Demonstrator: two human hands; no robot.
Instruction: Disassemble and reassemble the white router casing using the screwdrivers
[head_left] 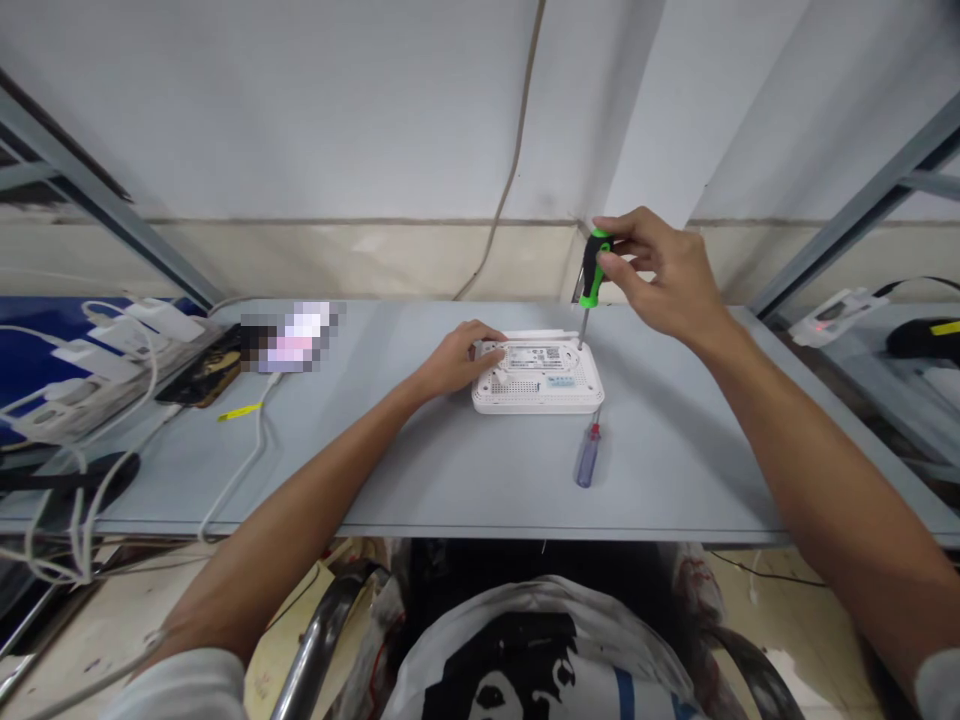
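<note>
A white router [536, 398] lies on the table with its labelled, vented underside up. My left hand [459, 360] grips its back left corner, the fingers over the edge. My right hand [664, 270] is closed round the handle of a green and black screwdriver [597, 262]. The screwdriver stands nearly upright, its tip at the screw hole in the router's back right corner. A second screwdriver [588, 460], with a clear purple handle and a red collar, lies in front of the router. Its tip end is hidden under or behind the router's front edge.
To the left are a lit phone [298, 338] on a white cable, a dark phone [210, 370] and a power strip [112, 370] full of white chargers. Loose cables [82, 510] hang over the left front edge. Metal frame posts [862, 205] flank the table [450, 480]; a wall stands behind.
</note>
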